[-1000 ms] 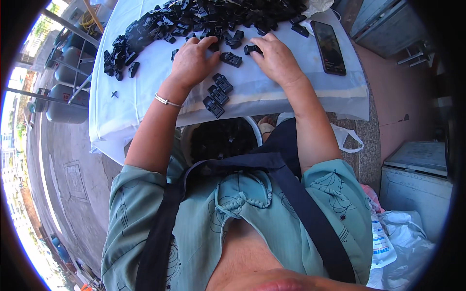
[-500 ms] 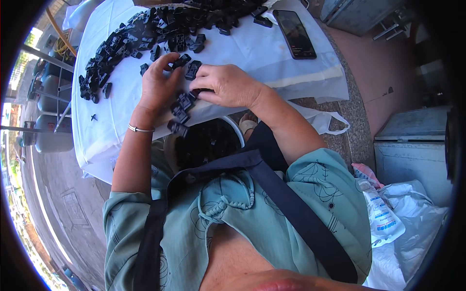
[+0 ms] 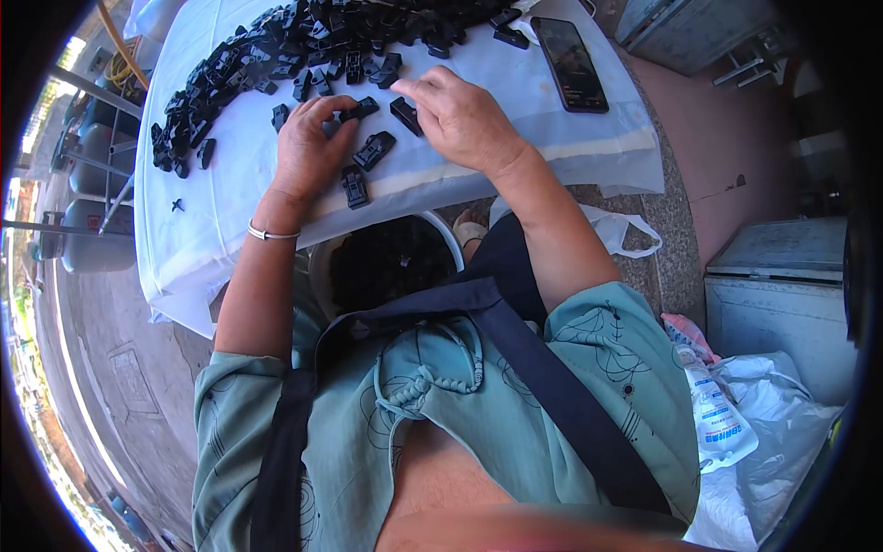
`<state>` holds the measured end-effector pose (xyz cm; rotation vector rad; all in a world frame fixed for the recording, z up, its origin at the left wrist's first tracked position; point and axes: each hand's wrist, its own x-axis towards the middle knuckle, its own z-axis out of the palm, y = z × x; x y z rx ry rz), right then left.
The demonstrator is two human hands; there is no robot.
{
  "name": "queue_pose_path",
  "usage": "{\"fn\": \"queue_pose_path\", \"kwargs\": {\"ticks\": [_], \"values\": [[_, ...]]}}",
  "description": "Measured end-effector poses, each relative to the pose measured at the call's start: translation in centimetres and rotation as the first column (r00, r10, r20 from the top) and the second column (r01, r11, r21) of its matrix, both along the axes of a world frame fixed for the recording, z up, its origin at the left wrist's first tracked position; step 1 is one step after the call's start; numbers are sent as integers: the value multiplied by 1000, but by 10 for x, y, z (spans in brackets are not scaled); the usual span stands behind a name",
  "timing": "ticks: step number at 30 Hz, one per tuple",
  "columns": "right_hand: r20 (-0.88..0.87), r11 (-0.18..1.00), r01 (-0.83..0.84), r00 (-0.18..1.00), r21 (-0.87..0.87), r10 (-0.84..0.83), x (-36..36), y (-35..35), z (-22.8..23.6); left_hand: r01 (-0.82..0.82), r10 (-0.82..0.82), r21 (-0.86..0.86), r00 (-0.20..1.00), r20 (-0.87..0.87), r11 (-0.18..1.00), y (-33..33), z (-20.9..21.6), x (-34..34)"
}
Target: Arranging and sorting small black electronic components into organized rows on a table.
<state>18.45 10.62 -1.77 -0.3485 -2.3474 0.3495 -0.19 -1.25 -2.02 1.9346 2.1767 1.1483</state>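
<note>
My left hand [image 3: 311, 145] is over the white-covered table, thumb and forefinger closed on a small black plastic part [image 3: 361, 109]. My right hand [image 3: 467, 121] reaches to the pile's near edge, forefinger stretched out beside another black part [image 3: 386, 70]. Under its curled fingers a further black part [image 3: 406, 117] lies partly hidden. Between my hands and the table's near edge lie two loose black parts, one tilted [image 3: 374, 150] and one nearer me [image 3: 355, 187]. Past both hands spreads a large heap of such black parts [image 3: 276, 48].
Below the table edge, a white bucket [image 3: 454, 247] holds dark contents. A phone [image 3: 570, 64] lies at the table's far right. A small black cross-shaped piece [image 3: 177, 205] lies at the left. A white plastic bag [image 3: 627, 230] hangs at the right; metal cabinets [image 3: 777, 285] stand beyond.
Several black parts blurred at the near edge above the bucket are gone from there. My right hand has moved away from my left, toward the heap. Two loose parts now lie before me.
</note>
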Motion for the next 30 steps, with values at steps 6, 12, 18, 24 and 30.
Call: {"fn": "queue_pose_path", "kwargs": {"ticks": [6, 12, 18, 24, 30], "values": [[188, 975, -138, 977, 174, 104, -4, 0, -9, -31, 29, 21, 997, 77, 999, 2, -7, -3], [280, 991, -91, 953, -100, 116, -2, -1, 4, -64, 63, 13, 994, 84, 998, 1, -7, 0], [163, 994, 2, 987, -107, 15, 19, 11, 3, 113, -110, -31, 989, 95, 993, 3, -6, -3], [29, 977, -108, 993, -186, 116, 3, 9, -1, 124, -116, -55, 985, 126, 991, 1, -4, -2], [16, 974, -207, 978, -95, 210, -21, -8, -1, 126, -122, -15, 978, 170, 992, 0, -7, -2]]}}
